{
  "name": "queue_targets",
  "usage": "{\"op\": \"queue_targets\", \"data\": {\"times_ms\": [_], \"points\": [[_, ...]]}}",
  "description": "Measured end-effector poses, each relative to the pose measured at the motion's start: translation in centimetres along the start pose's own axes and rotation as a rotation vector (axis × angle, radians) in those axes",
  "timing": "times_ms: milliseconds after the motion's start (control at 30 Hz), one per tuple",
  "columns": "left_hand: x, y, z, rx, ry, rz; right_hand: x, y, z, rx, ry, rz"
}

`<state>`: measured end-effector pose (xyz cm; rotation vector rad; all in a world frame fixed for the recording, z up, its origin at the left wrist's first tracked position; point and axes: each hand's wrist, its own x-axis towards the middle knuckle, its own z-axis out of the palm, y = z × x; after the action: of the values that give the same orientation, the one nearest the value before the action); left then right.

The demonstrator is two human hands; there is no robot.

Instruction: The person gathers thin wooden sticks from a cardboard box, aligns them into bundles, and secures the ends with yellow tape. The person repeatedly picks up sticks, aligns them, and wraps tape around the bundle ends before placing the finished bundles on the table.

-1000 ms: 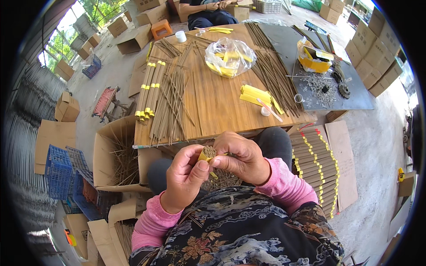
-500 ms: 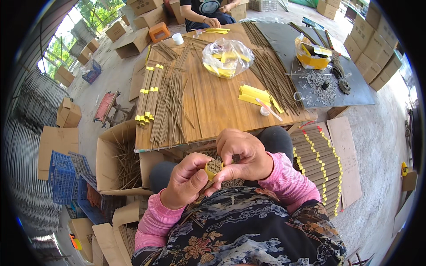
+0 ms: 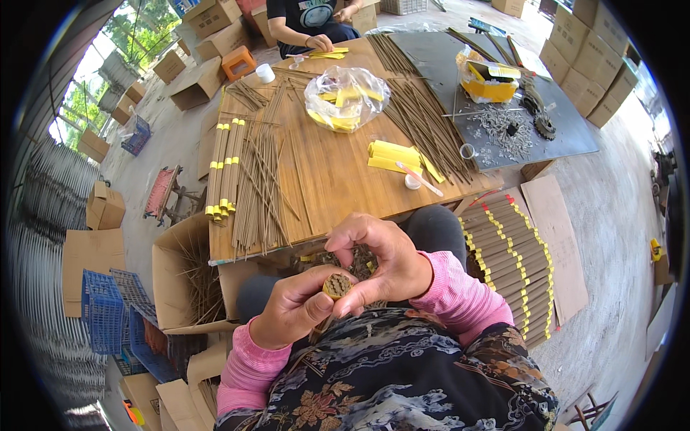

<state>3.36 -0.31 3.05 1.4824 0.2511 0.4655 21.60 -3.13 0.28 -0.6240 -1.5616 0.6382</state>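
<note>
A bundle of thin brown sticks, like incense sticks, is held with its round end facing up. A little yellow shows around its rim; the rest of its length is hidden below. My left hand is closed around it, thumb along the near side. My right hand has its thumb against the bundle's right side and its index finger arched to the far side, with a gap between finger and thumb. On the table ahead lie yellow paper strips, a small white cup and a pink-and-white stick-shaped tool.
Loose sticks and yellow-banded bundles lie on the table's left, near a clear bag. Finished-looking bundles lie on cardboard at right. A carton and blue crates stand left. Another person sits across the table.
The view has shifted slightly. My right index finger has lifted and arched away from the thumb. Less yellow shows around the bundle's end. The other person's hand has moved over the yellow strips.
</note>
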Motion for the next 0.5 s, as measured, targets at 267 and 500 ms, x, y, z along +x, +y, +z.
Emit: {"op": "queue_targets", "data": {"times_ms": [267,500], "points": [[1.6,-1.6,0.1,-0.184,0.280,-0.015,-0.6,1.9,-3.9,-0.077,-0.019,0.108],[3.4,-1.8,-1.7,-0.128,0.438,0.177,-6.8,9.6,-13.6,-1.256,0.208,0.687]]}}
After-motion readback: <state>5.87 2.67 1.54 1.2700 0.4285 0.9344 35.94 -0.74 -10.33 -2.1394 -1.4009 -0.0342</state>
